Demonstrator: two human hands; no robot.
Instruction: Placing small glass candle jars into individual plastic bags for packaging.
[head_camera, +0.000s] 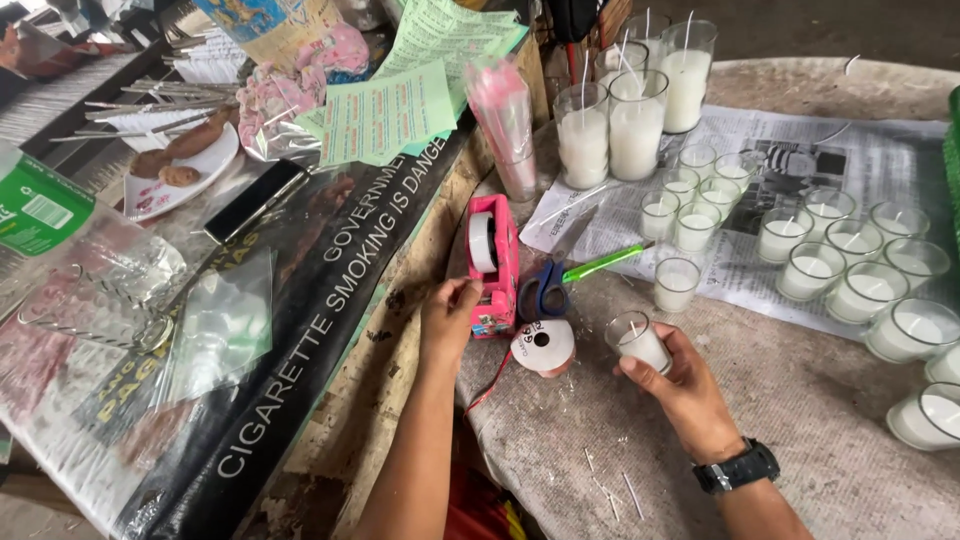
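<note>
Your right hand (680, 385) is wrapped around a small clear glass candle filled with white wax (640, 343), held just right of the pink plastic tape dispenser (493, 264); the glass is tipped, its long axis leaning so the mouth and short white wick point up and toward the dispenser. Your left hand (450, 318) rests its curled fingertips against the near left corner of that dispenser, gripping nothing you can see. Between your hands, just right of the dispenser, lie a white label roll with a red cord (543, 346) and blue-handled scissors (545, 290), with a green pen (603, 262) slanting away beyond them. Farther right of the dispenser, a sheet of newspaper (740, 210) on the grey tabletop (800, 400) carries rows of matching small wax-filled glasses (820, 255). Behind it stand taller glass candles (630, 115).
</note>
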